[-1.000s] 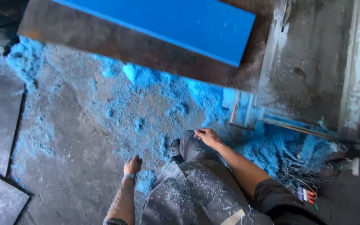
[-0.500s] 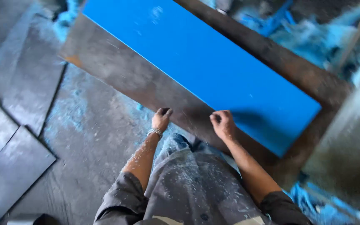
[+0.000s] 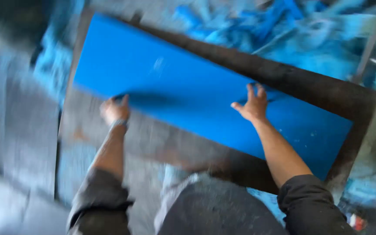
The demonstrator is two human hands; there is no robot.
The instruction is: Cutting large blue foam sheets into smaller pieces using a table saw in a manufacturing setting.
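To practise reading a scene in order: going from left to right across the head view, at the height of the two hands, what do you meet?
Grey slabs on the floor → left hand at the blue sheet's near edge → blue sheet → right hand flat on the sheet → dark board's right edge.

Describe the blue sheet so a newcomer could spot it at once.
Find the dark, rusty metal plate lying on the dusty floor. On it lies the blue sheet, a long flat rectangle under both hands. It alone is smooth and solid blue, unlike the scraps heaped behind.

left hand (image 3: 115, 109) at the blue sheet's (image 3: 188, 91) near edge; right hand (image 3: 252, 105) flat on it.
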